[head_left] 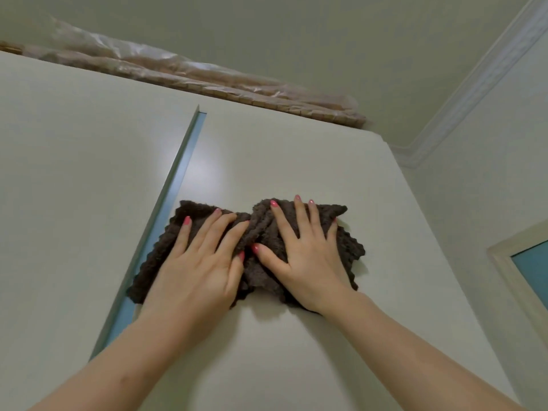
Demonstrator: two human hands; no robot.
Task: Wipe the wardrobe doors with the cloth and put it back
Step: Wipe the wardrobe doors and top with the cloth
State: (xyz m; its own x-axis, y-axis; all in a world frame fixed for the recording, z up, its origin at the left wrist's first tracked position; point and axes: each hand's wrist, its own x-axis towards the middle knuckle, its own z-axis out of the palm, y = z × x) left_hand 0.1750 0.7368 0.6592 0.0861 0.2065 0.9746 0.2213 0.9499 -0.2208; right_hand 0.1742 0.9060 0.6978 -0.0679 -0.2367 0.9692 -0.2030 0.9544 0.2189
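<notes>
A dark brown fluffy cloth (261, 229) is spread and bunched against the upper part of the right wardrobe door (281, 155), which is pale cream and glossy. My left hand (201, 262) lies flat on the cloth's left half with its fingers spread. On the right half my right hand (305, 250) presses flat as well. The cloth's left edge hangs over the gap beside the left wardrobe door (74, 173). Both hands hide the middle of the cloth.
A blue-grey strip (166, 203) runs along the gap between the two doors. Plastic-wrapped rolled mats (207, 81) lie on top of the wardrobe under the ceiling. To the right is a wall with a framed blue panel (530, 262) and a ceiling cornice (480, 78).
</notes>
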